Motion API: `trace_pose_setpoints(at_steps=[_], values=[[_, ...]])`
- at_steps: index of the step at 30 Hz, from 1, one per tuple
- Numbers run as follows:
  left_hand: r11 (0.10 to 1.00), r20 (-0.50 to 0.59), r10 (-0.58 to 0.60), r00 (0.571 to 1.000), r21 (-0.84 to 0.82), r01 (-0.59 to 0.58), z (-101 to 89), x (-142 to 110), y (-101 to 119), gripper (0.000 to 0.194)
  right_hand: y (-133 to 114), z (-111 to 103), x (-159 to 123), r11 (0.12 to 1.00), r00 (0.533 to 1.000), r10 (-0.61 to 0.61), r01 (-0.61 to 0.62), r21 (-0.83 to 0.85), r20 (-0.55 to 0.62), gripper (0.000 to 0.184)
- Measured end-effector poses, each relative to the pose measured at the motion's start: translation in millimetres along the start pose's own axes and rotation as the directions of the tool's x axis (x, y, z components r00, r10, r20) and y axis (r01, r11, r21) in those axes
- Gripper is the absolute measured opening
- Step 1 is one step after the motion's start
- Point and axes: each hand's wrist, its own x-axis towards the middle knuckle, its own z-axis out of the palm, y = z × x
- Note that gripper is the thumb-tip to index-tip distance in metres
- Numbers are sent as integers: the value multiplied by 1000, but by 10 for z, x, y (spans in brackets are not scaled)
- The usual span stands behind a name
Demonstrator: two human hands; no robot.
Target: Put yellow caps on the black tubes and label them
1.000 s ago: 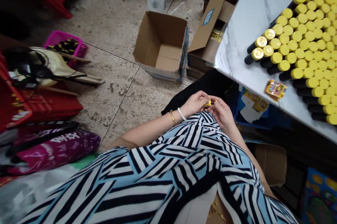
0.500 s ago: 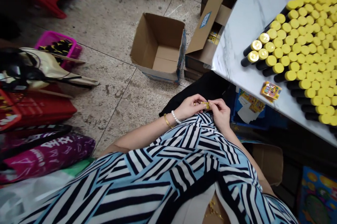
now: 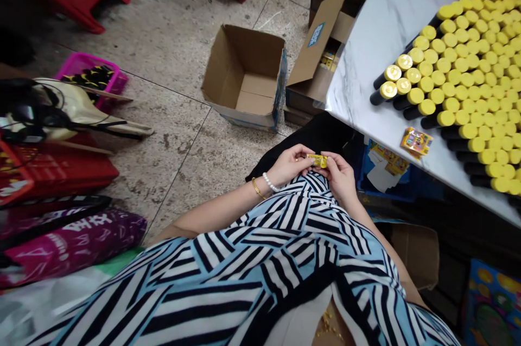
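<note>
A small yellow packet (image 3: 318,160) is held between my two hands, just above my lap. My left hand (image 3: 292,164), with a pearl bracelet at the wrist, pinches its left end. The fingers of my right hand (image 3: 340,173) are closed on its right end. What is printed on the packet is too small to read. On the white marbled table (image 3: 358,91) to the right lies a small orange and yellow box (image 3: 416,142), beside many black tubes with yellow caps (image 3: 451,104) that are packed close together.
An open cardboard box (image 3: 244,77) stands on the floor ahead, with a second flapped box (image 3: 319,47) beside it. A blue bin (image 3: 380,170) with cards sits under the table edge. At left are a pink basket (image 3: 91,75), a red crate (image 3: 61,167) and a purple bag (image 3: 81,237).
The yellow packet now shows more of its length between my fingers, turned flatter to view. The hands stay in nearly the same place. A person's foot at the top has gone from view.
</note>
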Motion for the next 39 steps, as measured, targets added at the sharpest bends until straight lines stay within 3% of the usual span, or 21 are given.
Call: trace_pose_setpoints(at_steps=[3, 5, 8, 10, 12, 13, 15, 18, 21, 24, 28, 30, 33, 39], values=[[996, 54, -47, 997, -70, 51, 5, 21, -41, 45, -18, 17, -7, 995, 999, -42, 39, -95, -22, 36], [987, 82, -72, 994, -135, 83, 24, 44, -41, 49, -91, 33, -24, 956, 987, -160, 147, -254, -30, 30], [983, 165, -27, 986, -177, 57, 109, 75, 94, 52, -344, 52, -129, 753, 906, -424, 368, -545, 26, 23], [987, 244, 112, 963, -137, -80, 204, 85, 280, 49, -581, 44, -248, 540, 810, -575, 483, -689, 118, 30], [953, 330, 300, 895, -52, -300, 312, 99, 487, 44, -823, 11, -358, 330, 709, -667, 556, -763, 228, 43], [912, 363, 383, 850, 1, -411, 365, 116, 576, 42, -935, -15, -393, 252, 668, -694, 575, -779, 269, 48], [801, 380, 517, 767, 101, -590, 465, 183, 700, 38, -1135, -80, -407, 176, 622, -722, 589, -789, 303, 47], [658, 330, 654, 680, 194, -727, 613, 355, 788, 36, -1403, -168, -317, 185, 622, -728, 583, -791, 288, 33], [543, 314, 733, 603, 263, -798, 739, 509, 923, 36, -1656, -170, -202, 163, 608, -743, 571, -805, 280, 35], [448, 300, 756, 581, 410, -794, 792, 563, 1153, 35, -1843, -70, -110, 133, 566, -778, 575, -808, 274, 45], [272, 287, 802, 524, 606, -747, 747, 598, 1359, 33, -1893, 77, 30, 114, 533, -804, 572, -813, 263, 39], [211, 280, 806, 521, 687, -696, 699, 643, 1342, 30, -1832, 110, 120, 90, 535, -801, 551, -829, 269, 34], [197, 240, 791, 563, 772, -605, 632, 716, 1195, 26, -1703, 103, 240, 94, 557, -786, 536, -839, 268, 30], [213, 162, 834, 527, 786, -580, 563, 749, 967, 35, -1607, 24, 287, 225, 605, -768, 562, -796, 211, 35]])
